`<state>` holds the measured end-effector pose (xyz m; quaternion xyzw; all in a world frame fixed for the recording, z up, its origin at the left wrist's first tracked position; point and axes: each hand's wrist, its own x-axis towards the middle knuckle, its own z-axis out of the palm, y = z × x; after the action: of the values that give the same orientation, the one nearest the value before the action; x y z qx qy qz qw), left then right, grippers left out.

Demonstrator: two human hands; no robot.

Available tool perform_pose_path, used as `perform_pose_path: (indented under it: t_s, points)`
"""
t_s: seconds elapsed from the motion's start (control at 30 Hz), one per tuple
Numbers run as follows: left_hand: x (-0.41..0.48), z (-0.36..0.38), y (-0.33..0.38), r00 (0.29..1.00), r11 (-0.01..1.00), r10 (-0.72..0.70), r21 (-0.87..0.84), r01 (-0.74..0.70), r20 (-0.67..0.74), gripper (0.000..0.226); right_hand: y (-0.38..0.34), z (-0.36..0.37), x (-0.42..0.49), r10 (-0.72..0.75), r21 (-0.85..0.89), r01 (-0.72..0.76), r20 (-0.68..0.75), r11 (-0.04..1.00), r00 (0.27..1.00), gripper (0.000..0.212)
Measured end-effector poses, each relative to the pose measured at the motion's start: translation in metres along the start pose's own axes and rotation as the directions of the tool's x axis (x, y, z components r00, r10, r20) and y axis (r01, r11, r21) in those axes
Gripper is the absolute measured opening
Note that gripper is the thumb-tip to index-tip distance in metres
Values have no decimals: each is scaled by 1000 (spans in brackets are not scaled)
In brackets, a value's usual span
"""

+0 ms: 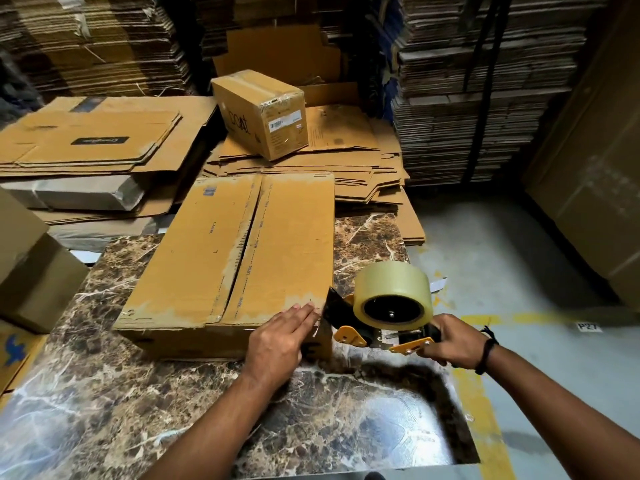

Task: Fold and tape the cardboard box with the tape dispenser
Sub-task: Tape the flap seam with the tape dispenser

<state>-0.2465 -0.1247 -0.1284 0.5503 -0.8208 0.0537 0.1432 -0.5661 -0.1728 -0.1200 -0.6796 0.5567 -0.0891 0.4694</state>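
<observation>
A brown cardboard box [214, 258] lies on the marble table [104, 403] with its two top flaps folded shut and a bare seam running down the middle. My left hand [280, 341] rests flat with straight fingers on the box's near right corner. My right hand [453, 341] grips the handle of a yellow and black tape dispenser [384, 327] that carries a large roll of clear tape [393, 294]. The dispenser's black front end touches the box's near right corner, right beside my left fingertips.
A taped smaller box [263, 112] sits on flattened cartons [93, 136] behind the table. Tall stacks of flat cardboard [467, 98] fill the back and right. Another box [31, 268] stands at the table's left edge. Grey floor with yellow lines [485, 403] lies to the right.
</observation>
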Motion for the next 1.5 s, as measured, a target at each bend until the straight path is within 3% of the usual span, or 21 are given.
perform_pose_path:
  t_s: [0.2, 0.37, 0.53, 0.67, 0.8, 1.0, 1.23, 1.37, 1.5]
  points:
    - [-1, 3, 2, 999, 999, -24, -24, 25, 40, 80, 16, 8, -3, 44, 6, -44, 2, 999, 999, 34]
    - [-2, 8, 4, 999, 998, -33, -50, 32, -19, 72, 5, 41, 1, -10, 71, 3, 98, 997, 995, 19]
    - [-3, 15, 3, 997, 996, -46, -83, 41, -57, 68, 2, 69, -6, -36, 220, 17, 83, 975, 996, 10]
    - [-1, 19, 1, 991, 996, -58, -75, 49, -122, 64, -5, 84, -9, 9, 236, -28, 79, 971, 997, 39]
    - [-1, 19, -4, 988, 997, -53, -66, 44, -142, 64, 7, 81, -5, 35, 149, -47, 83, 988, 996, 8]
    - [-2, 18, -4, 992, 996, -43, -88, 33, -116, 68, 2, 32, 14, -2, -58, 11, 149, 998, 989, 21]
    - [0, 14, -3, 993, 995, -56, -86, 47, -100, 70, -6, 18, 20, -10, -143, 32, 153, 989, 988, 39]
    - [0, 14, -3, 995, 996, -66, -59, 62, -68, 74, -1, 14, 25, -51, -170, 82, 176, 982, 983, 20]
    - [0, 14, -2, 997, 997, -65, -37, 63, -40, 77, 7, 4, 39, -46, -276, 94, 173, 957, 984, 26]
